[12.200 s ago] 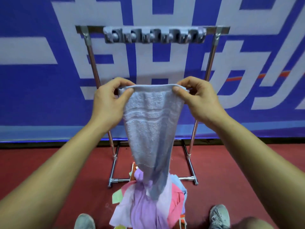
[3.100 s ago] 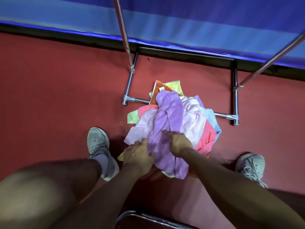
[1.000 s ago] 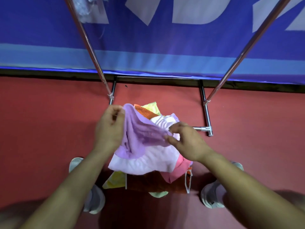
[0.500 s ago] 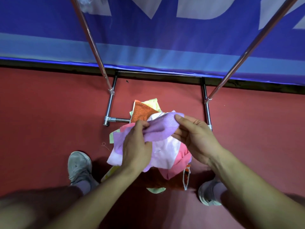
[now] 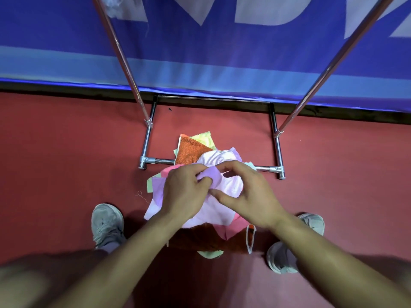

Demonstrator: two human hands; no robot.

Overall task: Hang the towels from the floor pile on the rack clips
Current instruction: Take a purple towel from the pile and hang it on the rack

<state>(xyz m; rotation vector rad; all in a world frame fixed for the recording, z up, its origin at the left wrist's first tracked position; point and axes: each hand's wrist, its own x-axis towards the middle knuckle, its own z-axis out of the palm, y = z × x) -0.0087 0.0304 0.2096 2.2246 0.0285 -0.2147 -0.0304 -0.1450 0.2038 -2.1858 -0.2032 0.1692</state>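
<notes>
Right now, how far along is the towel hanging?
Done: a pale towel seems to hang at the rack's top left, mostly cut off. In hand: left hand and right hand work a lilac towel's edge. Left: the pile on the floor.

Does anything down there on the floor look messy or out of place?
Yes: the towels lie in a crumpled heap on the red floor, draped over the rack's base bar. A loose thread lies beside them.
</notes>
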